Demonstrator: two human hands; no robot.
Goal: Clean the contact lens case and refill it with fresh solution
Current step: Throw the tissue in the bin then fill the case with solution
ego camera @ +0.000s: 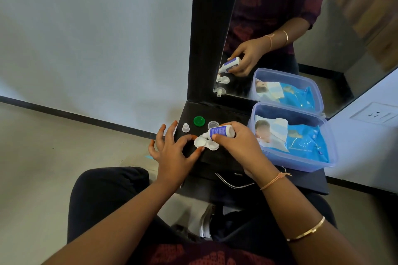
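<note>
The white contact lens case (205,143) lies open on the black shelf (224,114). My right hand (239,144) grips a small white solution bottle (219,131) with a blue label, tipped sideways so its nozzle points down-left over the case's left well. My left hand (172,149) steadies the case: thumb and forefinger touch its left edge, the other fingers are spread. A green lid (198,121), a clear lid (213,124) and the bottle's white cap (185,127) rest behind the case.
A clear plastic box (318,163) holding a blue wipes packet fills the shelf's right side. A mirror (323,17) stands behind the shelf, reflecting hand and bottle. A wall socket (375,114) is at far right. My knees and floor lie below the shelf's front edge.
</note>
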